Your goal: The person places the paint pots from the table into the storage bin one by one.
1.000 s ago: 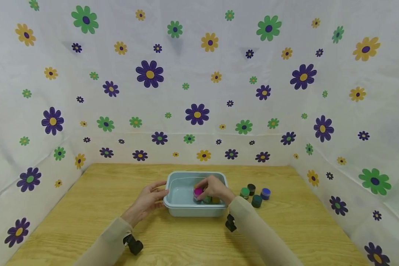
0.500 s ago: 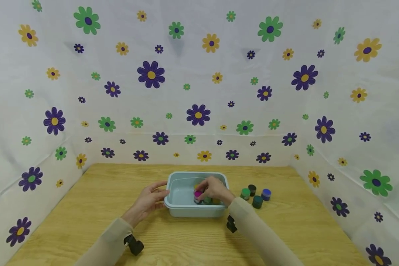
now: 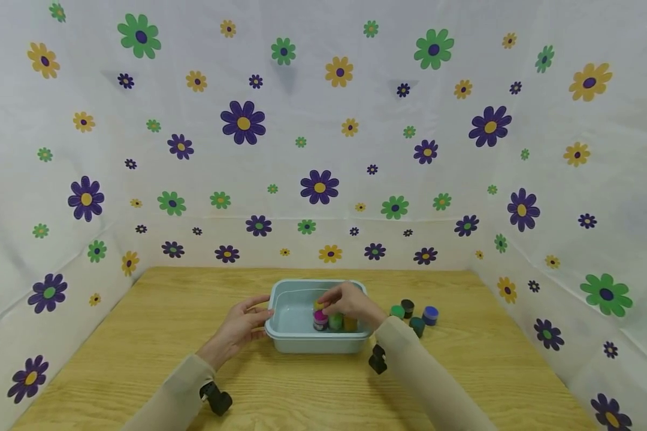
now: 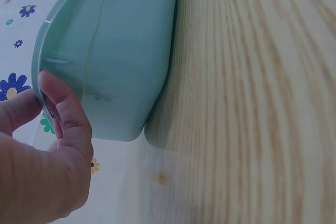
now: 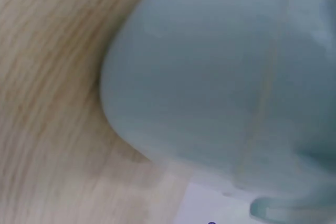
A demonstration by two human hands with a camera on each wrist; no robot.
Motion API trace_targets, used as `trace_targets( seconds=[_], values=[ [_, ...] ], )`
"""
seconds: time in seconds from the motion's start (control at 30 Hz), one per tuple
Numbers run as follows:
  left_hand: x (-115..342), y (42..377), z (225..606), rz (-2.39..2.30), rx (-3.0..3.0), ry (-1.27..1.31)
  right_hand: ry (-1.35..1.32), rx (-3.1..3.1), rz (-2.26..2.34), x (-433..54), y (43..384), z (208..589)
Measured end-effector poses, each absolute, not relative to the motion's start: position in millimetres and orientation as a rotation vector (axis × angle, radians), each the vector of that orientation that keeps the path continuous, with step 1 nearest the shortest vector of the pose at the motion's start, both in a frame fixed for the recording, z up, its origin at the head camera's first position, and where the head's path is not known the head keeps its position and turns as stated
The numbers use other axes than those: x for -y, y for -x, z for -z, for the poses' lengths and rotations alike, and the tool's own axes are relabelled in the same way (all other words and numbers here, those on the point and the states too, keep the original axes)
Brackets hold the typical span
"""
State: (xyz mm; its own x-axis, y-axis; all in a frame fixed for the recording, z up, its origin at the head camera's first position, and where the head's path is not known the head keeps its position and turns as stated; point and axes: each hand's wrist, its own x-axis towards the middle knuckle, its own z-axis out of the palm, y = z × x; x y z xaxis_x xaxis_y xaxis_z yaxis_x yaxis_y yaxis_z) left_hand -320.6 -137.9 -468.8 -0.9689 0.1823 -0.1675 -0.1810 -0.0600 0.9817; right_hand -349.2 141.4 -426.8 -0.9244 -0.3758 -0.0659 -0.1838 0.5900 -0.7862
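A light-blue plastic basin (image 3: 319,343) stands on the wooden table. My left hand (image 3: 239,326) grips its left rim; in the left wrist view, thumb and fingers of that hand (image 4: 60,153) pinch the rim (image 4: 37,59) from both sides. My right hand (image 3: 351,303) reaches over the basin's right side, fingertips just above a small paint jar with a magenta lid (image 3: 320,320). Beside that jar stand a green jar (image 3: 335,322) and an orange-yellow jar (image 3: 350,324), with a yellow-lidded jar (image 3: 318,304) partly hidden behind. The right wrist view shows only the basin's outside wall (image 5: 194,87).
Right of the basin, several jars stand grouped on the table: green (image 3: 397,311), black (image 3: 407,307), dark teal (image 3: 417,325) and blue (image 3: 430,315). A white flower-print cloth (image 3: 280,149) walls the table at the back and both sides.
My right fingers have let go of the magenta-lidded jar and risen slightly off it, leaving it standing in the basin. My left hand keeps its grip on the rim.
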Motion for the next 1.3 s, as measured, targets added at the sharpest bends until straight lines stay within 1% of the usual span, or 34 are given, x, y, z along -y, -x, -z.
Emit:
trace_targets(
  seconds=[0.23, 0.63, 1.3],
  values=[
    [141, 320, 469, -2.121, -1.977, -0.012, 0.499, -2.497, 1.297, -150, 349, 417],
    [141, 319, 468, -2.126, -1.984, 0.01, 0.657, -2.262, 1.466, -178, 340, 408],
    [138, 319, 468, -2.119, -1.962, -0.039, 0.539, -2.282, 1.637, -250, 326, 403]
  ],
)
